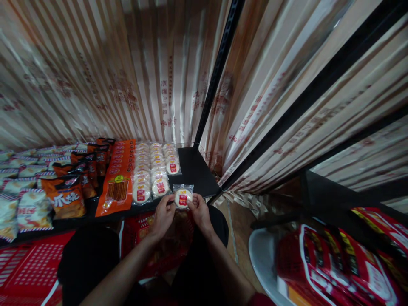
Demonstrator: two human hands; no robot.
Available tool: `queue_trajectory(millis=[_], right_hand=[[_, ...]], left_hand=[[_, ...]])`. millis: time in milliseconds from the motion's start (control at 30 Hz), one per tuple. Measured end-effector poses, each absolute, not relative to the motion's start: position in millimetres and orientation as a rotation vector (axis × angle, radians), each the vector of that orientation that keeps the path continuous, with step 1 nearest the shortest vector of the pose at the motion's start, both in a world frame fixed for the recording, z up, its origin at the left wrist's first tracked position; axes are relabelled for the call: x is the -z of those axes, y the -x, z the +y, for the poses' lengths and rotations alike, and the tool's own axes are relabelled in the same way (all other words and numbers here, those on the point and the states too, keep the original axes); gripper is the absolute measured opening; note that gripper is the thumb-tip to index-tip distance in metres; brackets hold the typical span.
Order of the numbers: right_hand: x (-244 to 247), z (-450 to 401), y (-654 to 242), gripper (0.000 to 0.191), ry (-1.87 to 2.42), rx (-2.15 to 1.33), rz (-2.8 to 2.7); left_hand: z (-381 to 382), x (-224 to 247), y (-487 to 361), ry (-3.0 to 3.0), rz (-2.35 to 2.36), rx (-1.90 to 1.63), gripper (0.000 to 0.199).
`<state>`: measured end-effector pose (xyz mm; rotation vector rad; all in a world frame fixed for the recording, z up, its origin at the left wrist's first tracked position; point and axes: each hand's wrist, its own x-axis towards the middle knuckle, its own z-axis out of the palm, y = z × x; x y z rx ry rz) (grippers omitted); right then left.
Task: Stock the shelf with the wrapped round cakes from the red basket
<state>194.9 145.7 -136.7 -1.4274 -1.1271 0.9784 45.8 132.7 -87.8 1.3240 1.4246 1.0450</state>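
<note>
The left hand [164, 216] has its thumb and fingers nearly closed on the left side of a small packet [183, 198], and the right hand [199, 212] pinches the opposite side, its fingers bent and close together. The packet is at the front edge of the black shelf [195, 170], its red label facing the wearer; whether its base touches the shelf, I cannot tell.

Just behind and to the left, similar packets [160, 186] stand in overlapping rows, with the orange bag [118, 176] beside them. Below the hands is a red basket [143, 225].

The packet looks light. Its round white content is probably dry and brittle, likely to crack or chip under a hard squeeze, while the clear wrapper seems thin, crinkly and a little slippery. The side edges, where the fingers are, make a sound hold: light, even pressure from both sides should keep it steady without pressing on the flat face. The wrapper's loose top margin could also be pinched, though it would let the packet swing.
</note>
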Motion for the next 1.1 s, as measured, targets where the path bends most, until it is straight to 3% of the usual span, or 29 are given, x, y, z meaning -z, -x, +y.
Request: queue_trajectory(millis=[533,1100], right_hand=[[131.1,212.9,-198.5,0.02,1.439,-0.887,-1.241],[132.4,261.6,-191.6,0.024,1.628,-0.741,-1.362]], left_hand=[[176.5,94.4,-72.9,-1.602,1.655,-0.905,0.047],[197.1,87.2,-82.7,-1.589,1.684,-0.753,0.061]])
